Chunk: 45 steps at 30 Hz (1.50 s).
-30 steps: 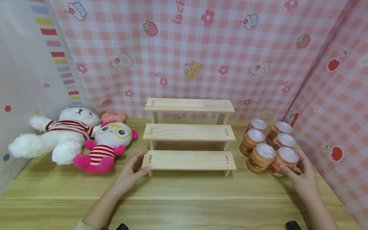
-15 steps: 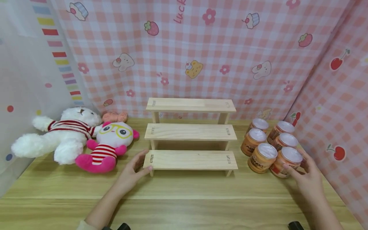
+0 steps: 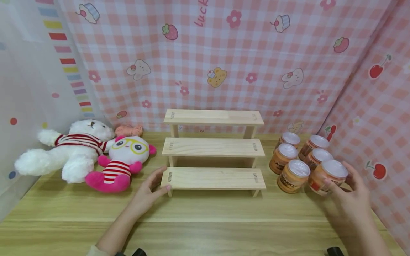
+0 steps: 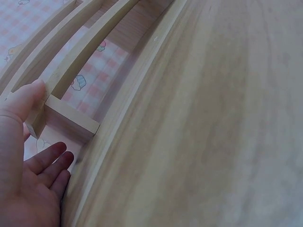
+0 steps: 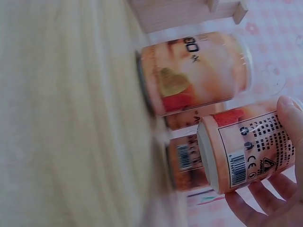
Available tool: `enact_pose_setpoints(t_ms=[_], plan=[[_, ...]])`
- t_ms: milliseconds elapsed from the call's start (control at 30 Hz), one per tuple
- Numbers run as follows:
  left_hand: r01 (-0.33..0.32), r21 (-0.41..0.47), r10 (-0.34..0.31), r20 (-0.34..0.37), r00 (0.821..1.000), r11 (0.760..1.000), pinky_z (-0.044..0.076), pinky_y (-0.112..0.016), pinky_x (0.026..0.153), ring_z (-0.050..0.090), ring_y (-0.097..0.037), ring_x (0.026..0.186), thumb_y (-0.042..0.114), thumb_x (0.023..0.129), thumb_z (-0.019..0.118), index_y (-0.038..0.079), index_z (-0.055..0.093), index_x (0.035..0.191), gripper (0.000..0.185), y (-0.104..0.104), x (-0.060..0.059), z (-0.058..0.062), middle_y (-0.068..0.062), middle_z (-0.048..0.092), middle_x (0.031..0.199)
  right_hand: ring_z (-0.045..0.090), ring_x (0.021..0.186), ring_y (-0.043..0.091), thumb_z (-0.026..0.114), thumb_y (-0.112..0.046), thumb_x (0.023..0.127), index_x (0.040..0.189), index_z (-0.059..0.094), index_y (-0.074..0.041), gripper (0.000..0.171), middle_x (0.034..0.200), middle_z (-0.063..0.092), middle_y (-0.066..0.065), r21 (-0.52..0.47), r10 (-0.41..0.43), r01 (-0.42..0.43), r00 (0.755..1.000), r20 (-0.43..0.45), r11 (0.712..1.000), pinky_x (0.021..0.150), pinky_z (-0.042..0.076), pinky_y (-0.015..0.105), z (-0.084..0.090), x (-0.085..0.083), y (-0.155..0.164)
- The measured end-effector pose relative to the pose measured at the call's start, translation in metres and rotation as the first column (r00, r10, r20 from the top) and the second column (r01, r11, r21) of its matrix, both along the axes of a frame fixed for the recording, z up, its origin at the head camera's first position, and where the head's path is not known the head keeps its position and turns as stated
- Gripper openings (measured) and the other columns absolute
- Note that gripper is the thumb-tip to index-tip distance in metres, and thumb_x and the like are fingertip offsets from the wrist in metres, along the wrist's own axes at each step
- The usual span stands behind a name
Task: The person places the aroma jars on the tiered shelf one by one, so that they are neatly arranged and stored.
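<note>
- right hand (image 3: 347, 193) wraps thumb and fingers round one orange can (image 3: 327, 173), lifted clear of the wooden table (image 3: 205, 213) and tilted; the right wrist view shows its base off the surface and the fingers (image 5: 265, 201) curled under it
- the held can hangs at the front right of the can cluster (image 3: 296, 156), just beside the others, well apart from the shelves
- left hand (image 3: 150, 188) is spread, fingers loosely straight, thumb against the left end of the lowest step of the three-tier wooden stand (image 3: 213, 149); the left wrist view shows the thumb (image 4: 23, 101) on the end of the board and the palm on the table
- looks like it steadies the stand, not gripping it
- progress judged from the layout: all three steps are bare, no can on any of them
- five cans stand on the table right of the stand, white lids up
- so work seems at the very start: first can picked up, nothing placed, six cans left to deal with if they go on the steps
- white plush bear (image 3: 68, 149) in a striped top and pink plush toy (image 3: 123, 161) with yellow glasses lie left of the stand, touching each other, untouched by either hand
- pink checked cloth backdrop (image 3: 224, 53) behind and on the right side
</note>
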<state>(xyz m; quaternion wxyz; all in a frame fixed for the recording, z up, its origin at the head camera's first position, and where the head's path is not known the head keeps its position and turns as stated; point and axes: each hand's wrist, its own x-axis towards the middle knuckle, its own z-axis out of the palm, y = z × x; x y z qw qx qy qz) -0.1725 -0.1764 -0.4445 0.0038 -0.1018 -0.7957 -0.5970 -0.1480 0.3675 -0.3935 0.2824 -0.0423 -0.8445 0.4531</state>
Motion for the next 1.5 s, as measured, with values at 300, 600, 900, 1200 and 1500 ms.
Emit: enact_pose_setpoints(t_ms=[300, 600, 900, 1200, 1500], plan=[[-0.008, -0.009, 0.008, -0.007, 1.0, 1.0, 0.028, -0.053, 0.106, 0.041, -0.037, 0.128, 0.017, 0.088, 0.071, 0.005, 0.04, 0.143, 0.065, 0.002, 0.0, 0.0, -0.023, 0.048, 0.136, 0.051, 0.092, -0.01, 0.073, 0.004, 0.082, 0.143, 0.043, -0.008, 0.069, 0.105, 0.051, -0.023, 0.063, -0.023, 0.025, 0.999, -0.038, 0.998, 0.074, 0.042, 0.004, 0.029, 0.003, -0.001], [-0.015, -0.02, 0.015, -0.008, 1.0, 1.0, 0.029, -0.053, 0.105, 0.042, -0.036, 0.127, 0.019, 0.088, 0.071, 0.006, 0.04, 0.143, 0.065, 0.0, 0.0, 0.001, -0.024, 0.049, 0.135, 0.05, 0.097, -0.011, 0.073, 0.001, 0.082, 0.147, 0.038, -0.012, 0.075, 0.116, 0.053, -0.008, 0.148, 0.049, -0.041, 0.998, -0.05, 0.988, 0.075, 0.042, 0.004, 0.058, 0.007, -0.009], [-0.009, -0.016, 0.009, -0.004, 1.0, 1.0, 0.028, -0.053, 0.106, 0.041, -0.036, 0.128, 0.019, 0.088, 0.071, 0.005, 0.04, 0.143, 0.065, 0.0, 0.0, 0.001, -0.023, 0.048, 0.136, 0.052, 0.103, -0.004, 0.071, 0.004, 0.083, 0.147, 0.038, -0.014, 0.074, 0.118, 0.054, -0.012, 0.091, 0.155, -0.15, 0.987, -0.049, 0.984, 0.077, 0.043, 0.006, 0.085, -0.002, -0.033], [-0.005, -0.009, 0.005, 0.014, 1.0, 1.0, 0.026, -0.053, 0.107, 0.038, -0.036, 0.13, 0.021, 0.088, 0.071, 0.008, 0.04, 0.144, 0.065, 0.001, 0.001, 0.001, -0.023, 0.044, 0.14, 0.055, 0.103, -0.001, 0.07, 0.008, 0.082, 0.144, 0.043, -0.014, 0.072, 0.113, 0.059, -0.014, 0.044, 0.269, -0.266, 0.957, -0.111, 0.963, 0.075, 0.046, 0.009, 0.105, -0.017, -0.065], [-0.003, -0.006, 0.003, 0.016, 1.0, 1.0, 0.027, -0.053, 0.107, 0.039, -0.036, 0.129, 0.021, 0.089, 0.07, 0.008, 0.039, 0.144, 0.065, 0.001, 0.001, 0.001, -0.024, 0.046, 0.138, 0.057, 0.102, 0.004, 0.07, 0.005, 0.083, 0.143, 0.045, -0.015, 0.068, 0.114, 0.06, -0.009, 0.003, 0.386, -0.388, 0.917, -0.099, 0.922, 0.066, 0.05, 0.014, 0.123, -0.027, -0.102]])
